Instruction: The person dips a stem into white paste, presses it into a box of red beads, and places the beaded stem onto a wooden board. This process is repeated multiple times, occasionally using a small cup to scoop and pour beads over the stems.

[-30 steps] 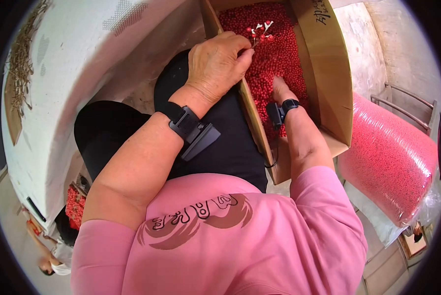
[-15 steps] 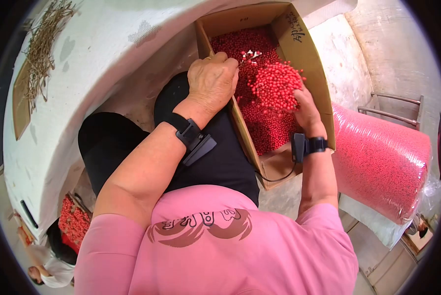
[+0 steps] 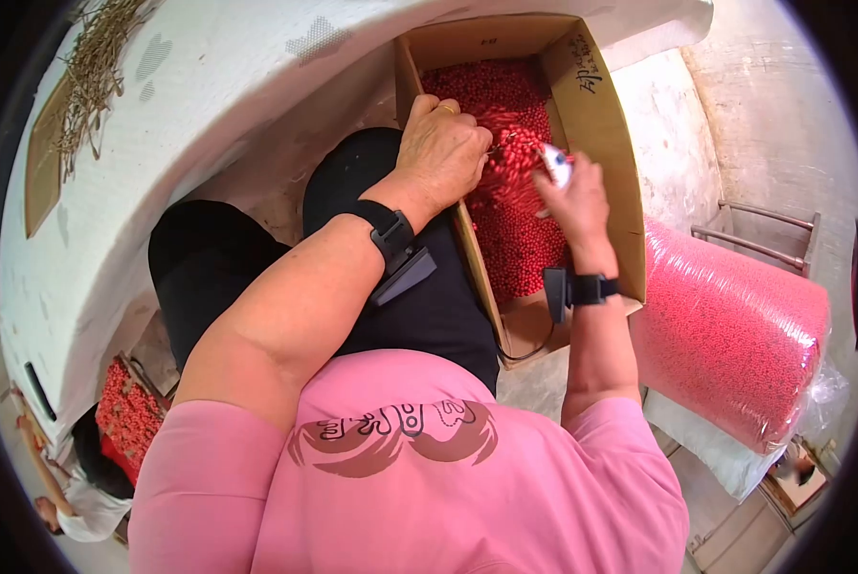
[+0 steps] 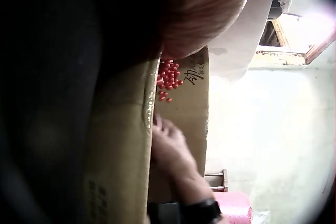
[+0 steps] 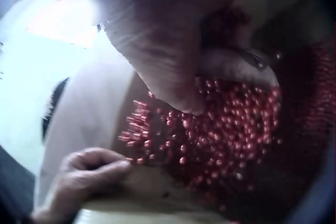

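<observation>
My left hand (image 3: 443, 148) is at the left wall of a cardboard box (image 3: 615, 182). Its thumb and finger pinch a thin twig with red beads (image 5: 137, 129), seen in the right wrist view. The right hand (image 3: 580, 206), over the box, grips a small white container (image 3: 556, 166) with a blue mark. Loose red beads (image 5: 226, 124) stream down beneath that container in the right wrist view, blurred by motion. More red beads (image 3: 520, 253) fill the bottom of the box. Most of the container is hidden behind my right hand.
A clear bag of red beads (image 3: 735, 330) lies right of the box, near a metal frame (image 3: 754, 234). Bare twigs (image 3: 94, 86) lie on the white-covered surface (image 3: 218, 86) at the left. Another person (image 3: 84, 512) sits at lower left beside a red heap (image 3: 127, 411).
My right hand came up out of the beads with a heaped load, then moved toward the left hand and tipped it. The left hand stayed by the box wall, holding the twig.
</observation>
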Motion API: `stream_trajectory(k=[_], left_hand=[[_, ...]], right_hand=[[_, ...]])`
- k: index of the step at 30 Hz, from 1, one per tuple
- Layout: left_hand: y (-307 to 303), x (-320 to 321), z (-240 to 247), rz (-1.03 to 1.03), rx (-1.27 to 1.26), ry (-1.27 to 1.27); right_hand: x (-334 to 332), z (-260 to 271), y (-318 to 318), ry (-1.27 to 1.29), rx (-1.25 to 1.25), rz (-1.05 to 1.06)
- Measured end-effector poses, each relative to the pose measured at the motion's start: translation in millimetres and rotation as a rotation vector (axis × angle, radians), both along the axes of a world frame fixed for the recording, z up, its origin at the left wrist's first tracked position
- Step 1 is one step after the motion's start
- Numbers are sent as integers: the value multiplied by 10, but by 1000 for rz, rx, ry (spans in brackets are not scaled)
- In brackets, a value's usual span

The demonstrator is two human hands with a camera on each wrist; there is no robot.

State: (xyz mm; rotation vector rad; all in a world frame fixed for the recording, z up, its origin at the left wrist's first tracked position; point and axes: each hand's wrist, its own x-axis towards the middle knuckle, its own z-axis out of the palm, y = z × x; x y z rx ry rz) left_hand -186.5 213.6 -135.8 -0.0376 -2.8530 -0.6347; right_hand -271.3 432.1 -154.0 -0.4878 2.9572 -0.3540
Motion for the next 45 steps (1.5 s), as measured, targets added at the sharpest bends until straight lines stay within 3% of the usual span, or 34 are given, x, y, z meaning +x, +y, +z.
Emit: stream_trajectory(k=[4,6,8,9,10,13,14,19,22,25,28,29,34,36,37,40,42,43,45], left_hand=[[14,-11,6,-8,4,-13],[16,15,8,-7,5,-24],[19,4,21,-9,14,-31],[20,-15,14,-5,5,-31],[13,-20,2,-2,-6,-35],[18,-5,-26,7,-25,-50],[24,-14,-29,8,-29,-51],[22,-10,-22,11,-17,-59],[31,-8,-12,6,-23,-66],[39,3,-32,4,-26,-59],[29,17,-42,4,-14,-36],[22,11,-45,4,-8,-24],[31,-7,-53,11,-4,-18],[40,-16,-51,9,-6,-12],[39,-18,-66,9,-3,-5],[30,-4,-65,12,-7,-19],[34,-5,-38,17,-13,-46],[36,-4,-18,22,-16,-65],[49,-3,-11,32,-21,-87]], right_hand=[[79,-952,188,-424,329,-82],[95,-1357,380,-772,302,-159],[120,-1830,595,-902,289,-186],[206,-1843,649,-873,74,-108],[179,-1841,701,-940,29,-147],[55,-1151,557,-1192,-153,-236],[8,-1016,570,-1293,-388,-304],[-186,-24,449,-1017,-809,-21],[-106,293,253,-811,-1043,-99],[25,524,-72,-431,-928,-29],[-27,215,-115,70,-250,-16],[-50,-2,-57,130,-166,17],[106,-1114,248,-295,249,-22],[158,-1578,403,-562,299,-64],[194,-1749,481,-774,193,-154],[224,-1544,438,-1144,56,-290],[169,-1422,505,-1223,-231,-317],[138,-1009,411,-1272,-360,-195],[-16,-648,408,-1278,-484,-211]])
